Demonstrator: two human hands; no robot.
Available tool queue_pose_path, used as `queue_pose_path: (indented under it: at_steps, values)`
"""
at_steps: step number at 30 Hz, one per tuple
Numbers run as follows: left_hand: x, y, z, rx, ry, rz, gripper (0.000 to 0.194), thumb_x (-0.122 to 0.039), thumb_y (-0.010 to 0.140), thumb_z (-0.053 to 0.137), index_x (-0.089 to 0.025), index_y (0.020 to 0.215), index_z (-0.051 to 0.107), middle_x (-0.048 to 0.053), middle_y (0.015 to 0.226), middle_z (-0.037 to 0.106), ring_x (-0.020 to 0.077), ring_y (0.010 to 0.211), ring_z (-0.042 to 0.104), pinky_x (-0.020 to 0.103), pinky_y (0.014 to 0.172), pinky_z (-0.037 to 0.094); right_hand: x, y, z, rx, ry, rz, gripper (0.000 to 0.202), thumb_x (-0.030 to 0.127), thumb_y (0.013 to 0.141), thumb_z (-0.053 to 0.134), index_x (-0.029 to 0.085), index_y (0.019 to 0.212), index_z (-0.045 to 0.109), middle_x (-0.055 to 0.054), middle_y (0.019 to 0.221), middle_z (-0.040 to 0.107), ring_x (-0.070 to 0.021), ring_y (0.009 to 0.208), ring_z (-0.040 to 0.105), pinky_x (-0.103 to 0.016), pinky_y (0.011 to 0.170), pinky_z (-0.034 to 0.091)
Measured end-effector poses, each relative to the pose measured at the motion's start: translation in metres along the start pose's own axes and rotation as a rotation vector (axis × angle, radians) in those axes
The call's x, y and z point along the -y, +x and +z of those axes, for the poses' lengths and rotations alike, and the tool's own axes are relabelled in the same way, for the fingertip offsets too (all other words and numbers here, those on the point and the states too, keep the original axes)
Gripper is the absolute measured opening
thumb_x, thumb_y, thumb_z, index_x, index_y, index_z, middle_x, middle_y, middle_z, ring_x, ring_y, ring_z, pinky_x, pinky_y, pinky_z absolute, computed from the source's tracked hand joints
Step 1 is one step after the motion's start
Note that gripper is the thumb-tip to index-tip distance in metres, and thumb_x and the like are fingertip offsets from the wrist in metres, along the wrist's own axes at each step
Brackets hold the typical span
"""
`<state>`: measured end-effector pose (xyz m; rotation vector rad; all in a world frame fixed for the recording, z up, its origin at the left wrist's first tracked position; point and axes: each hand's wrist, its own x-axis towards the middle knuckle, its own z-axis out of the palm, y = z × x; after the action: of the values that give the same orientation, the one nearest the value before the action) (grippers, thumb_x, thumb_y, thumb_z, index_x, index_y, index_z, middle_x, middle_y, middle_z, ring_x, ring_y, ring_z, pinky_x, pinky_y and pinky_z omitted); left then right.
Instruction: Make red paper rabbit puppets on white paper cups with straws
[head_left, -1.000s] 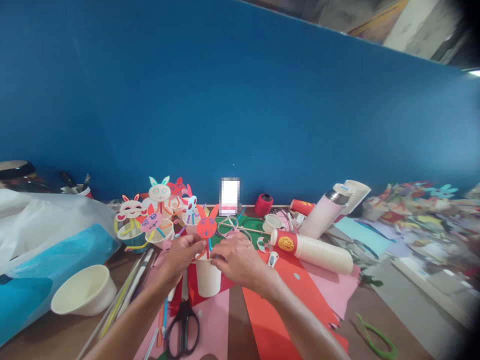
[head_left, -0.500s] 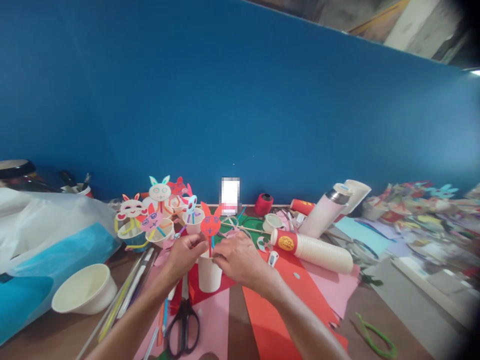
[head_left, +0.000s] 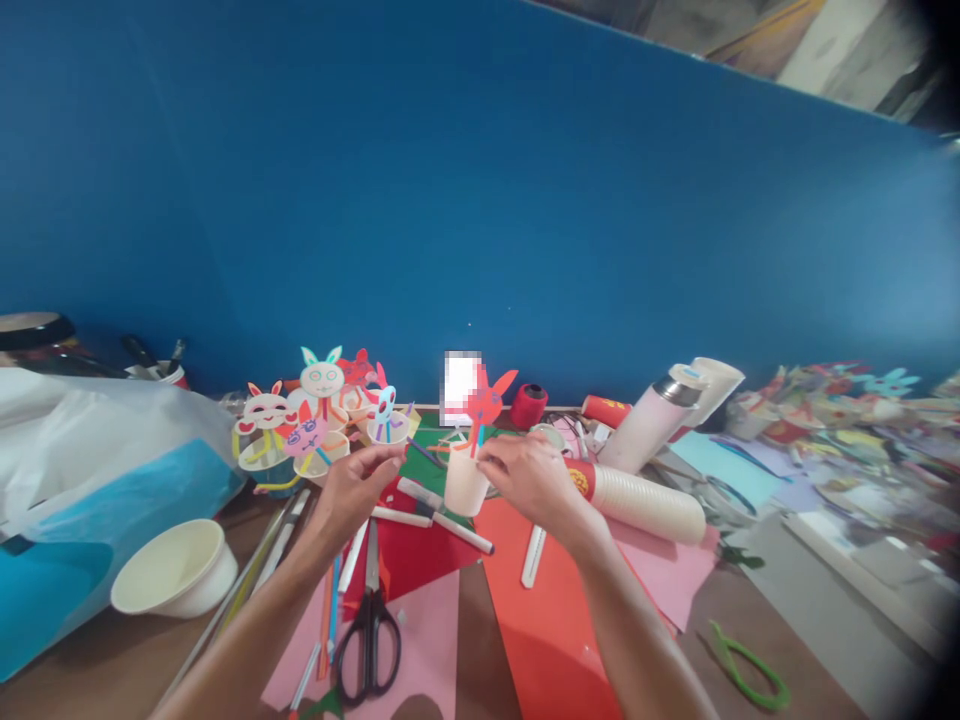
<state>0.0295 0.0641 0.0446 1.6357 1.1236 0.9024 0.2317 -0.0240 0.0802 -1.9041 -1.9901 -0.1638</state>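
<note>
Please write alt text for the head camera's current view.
The right hand holds a white cup topped by a red, long-eared figure; the left hand is apart. Scissors lie nearby on coloured sheets; more figures stand in cups further left.

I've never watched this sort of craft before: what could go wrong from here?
The white paper cup may slip or tip, since only the right hand grips it, near the rim. The red rabbit figure rising above that rim could bend, as its stem looks thin. The scissors lie close to the left forearm, so a careless sweep might catch them.
</note>
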Motion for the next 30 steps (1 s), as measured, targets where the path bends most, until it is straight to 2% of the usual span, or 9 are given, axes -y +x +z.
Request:
queue_pose_path:
  at_steps: [6,11,20,30]
  values:
    - [0.009,0.001,0.003,0.049,-0.073,0.006,0.031,-0.038,0.068,0.056,-0.015,0.086,0.066,0.003,0.074,0.068,0.0180,0.068,0.061,0.027,0.064,0.045,-0.029,0.001,-0.015,-0.014,-0.159,0.174,0.018,0.025,0.080,0.045,0.023,0.078,0.062,0.001,0.074,0.066,-0.0138,0.067,0.056,-0.026,0.066,0.026]
    - [0.012,0.001,0.005,0.060,-0.106,0.021,0.028,-0.038,0.068,0.056,-0.015,0.081,0.066,0.004,0.080,0.069,0.0189,0.076,0.060,0.027,0.070,0.044,-0.041,0.006,-0.012,0.017,-0.191,0.278,0.018,0.029,0.079,0.046,0.024,0.080,0.063,0.000,0.074,0.067,-0.0164,0.071,0.059,-0.027,0.067,0.027]
    - [0.011,0.001,0.005,0.088,-0.070,0.025,0.026,-0.037,0.069,0.055,-0.017,0.080,0.067,0.003,0.078,0.069,0.0178,0.076,0.059,0.026,0.072,0.042,-0.048,0.009,-0.008,0.009,-0.218,0.304,0.019,0.028,0.079,0.044,0.024,0.080,0.064,0.000,0.074,0.067,-0.0169,0.072,0.059,-0.027,0.066,0.028]
    - [0.008,0.002,0.004,0.098,0.009,0.003,0.029,-0.038,0.068,0.054,-0.016,0.081,0.068,0.004,0.072,0.069,0.0192,0.071,0.059,0.028,0.068,0.042,-0.039,0.005,-0.010,0.008,-0.211,0.279,0.021,0.029,0.080,0.044,0.022,0.081,0.063,-0.003,0.075,0.067,-0.0173,0.072,0.058,-0.027,0.066,0.028]
